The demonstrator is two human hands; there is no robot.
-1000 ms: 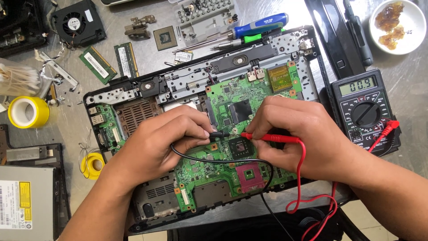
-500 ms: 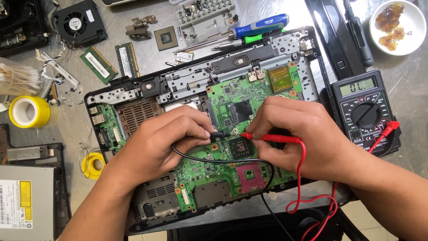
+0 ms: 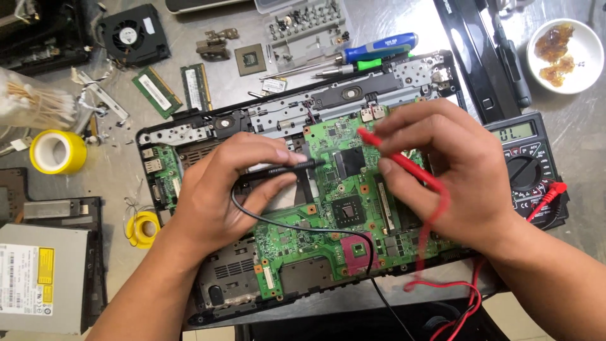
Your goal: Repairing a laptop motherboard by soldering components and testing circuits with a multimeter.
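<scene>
An opened laptop base with a green circuit board [image 3: 328, 221] lies in front of me. My left hand [image 3: 224, 189] grips a black test probe [image 3: 290, 168] whose tip points at the board's upper middle. My right hand [image 3: 451, 173] pinches a red test probe [image 3: 394, 155], raised and tilted, tip toward the board's top. Black and red leads run from the probes toward me. A black multimeter [image 3: 527, 167] sits just right of my right hand, partly hidden by it.
Yellow tape roll [image 3: 57, 151], solder coil [image 3: 144, 228], cotton swabs [image 3: 28, 101], a fan [image 3: 129, 33], memory sticks [image 3: 156, 92], a blue screwdriver [image 3: 375, 47], a screw tray [image 3: 303, 25], a white bowl of amber lumps [image 3: 562, 53], and an optical drive [image 3: 38, 278] ring the laptop.
Both hands have spread apart. My right hand lifted the red probe off the board's centre and moved up and right. The black probe's tip shifted up toward the large chip.
</scene>
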